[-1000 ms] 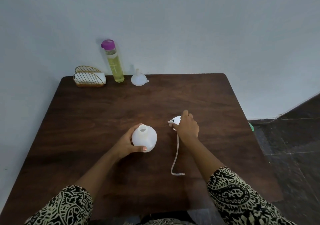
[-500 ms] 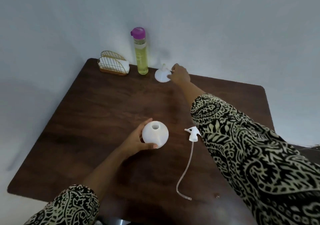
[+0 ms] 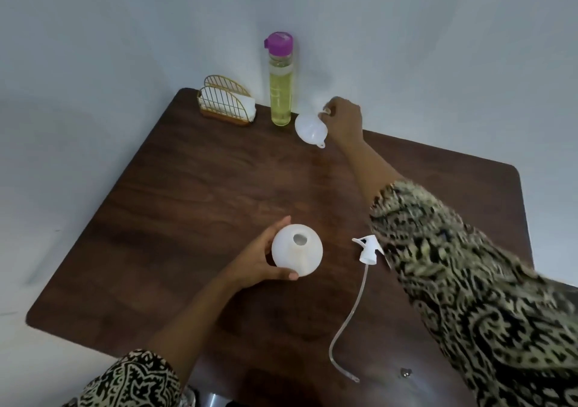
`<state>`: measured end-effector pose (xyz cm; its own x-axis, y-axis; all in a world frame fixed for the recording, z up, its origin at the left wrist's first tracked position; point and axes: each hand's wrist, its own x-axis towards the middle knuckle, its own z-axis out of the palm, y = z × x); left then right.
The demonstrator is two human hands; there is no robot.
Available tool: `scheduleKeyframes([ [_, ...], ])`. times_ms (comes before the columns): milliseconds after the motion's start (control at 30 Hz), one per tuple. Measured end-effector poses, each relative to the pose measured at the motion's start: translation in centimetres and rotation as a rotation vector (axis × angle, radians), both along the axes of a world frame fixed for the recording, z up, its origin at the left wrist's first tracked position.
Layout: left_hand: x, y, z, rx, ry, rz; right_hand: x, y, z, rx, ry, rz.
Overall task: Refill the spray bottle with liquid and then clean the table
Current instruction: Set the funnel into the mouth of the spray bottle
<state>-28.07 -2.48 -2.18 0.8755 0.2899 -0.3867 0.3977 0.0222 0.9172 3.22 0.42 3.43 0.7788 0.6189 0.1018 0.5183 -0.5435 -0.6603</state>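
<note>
The person's left hand (image 3: 259, 265) grips the white, round spray bottle (image 3: 297, 250), with the thumb along the near side and the fingers curled round the far side. The bottle stands upright on the dark wooden table (image 3: 203, 193), towards its near middle, and its neck is open.

The trigger spray head (image 3: 368, 248) lies on the table just to the right of the bottle, not touching it. Its clear dip tube (image 3: 347, 325) curves towards the near edge.

The right arm, in a black-and-cream patterned sleeve (image 3: 469, 281), reaches across to the far edge. There the right hand (image 3: 345, 121) pinches the narrow spout of a translucent white funnel (image 3: 309, 129). The funnel is tipped on its side with its wide mouth turned to the left. The view does not show whether its rim touches the table.

Just left of the funnel stands a tall clear bottle (image 3: 281, 100) of yellow-green liquid with a purple cap (image 3: 279, 42). Beside it, at the far left corner, is a gold wire napkin holder (image 3: 225, 106) with white napkins in it.
</note>
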Motion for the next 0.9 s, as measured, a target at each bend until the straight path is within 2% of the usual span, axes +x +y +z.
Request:
scheduleKeyframes([
  [67, -0.2, 0.4, 0.8, -0.012, -0.050, 0.040, -2.2, -2.8, 1.8, 0.243, 0.273, -0.105],
  [133, 0.0, 0.8, 2.8, -0.051, -0.154, 0.209, -5.4, -6.0, 4.1, 0.507, 0.645, -0.170],
  [200, 0.7, 1.2, 6.0, -0.083, -0.257, 0.407, -8.8, -8.9, 6.0, 0.681, 0.932, -0.180],
  [300, 1.7, 1.0, 10.9, -0.163, -0.320, 0.557, -13.2, -12.4, 7.8, 0.759, 1.205, -0.184],
  [433, 2.0, 1.4, 15.1, -0.204, -0.270, 0.475, -15.8, -15.1, 8.9, 0.665, 1.373, -0.132],
  [567, 1.6, 2.2, 16.9, -0.234, -0.161, 0.433, -16.2, -15.7, 10.2, 0.607, 1.408, -0.061],
  [667, 1.2, 2.0, 17.4, -0.201, -0.124, 0.381, -16.8, -15.6, 11.1, 0.541, 1.343, 0.010],
  [733, 1.0, 2.0, 17.5, -0.144, -0.132, 0.411, -17.6, -15.7, 11.6, 0.450, 1.171, 0.010],
  [833, 0.6, 2.3, 17.9, 0.034, -0.129, 0.393, -18.8, -16.7, 12.3, 0.387, 0.748, -0.115],
  [900, 0.6, 2.6, 18.4, 0.214, -0.117, 0.284, -19.3, -17.6, 13.3, 0.458, 0.676, -0.104],
])
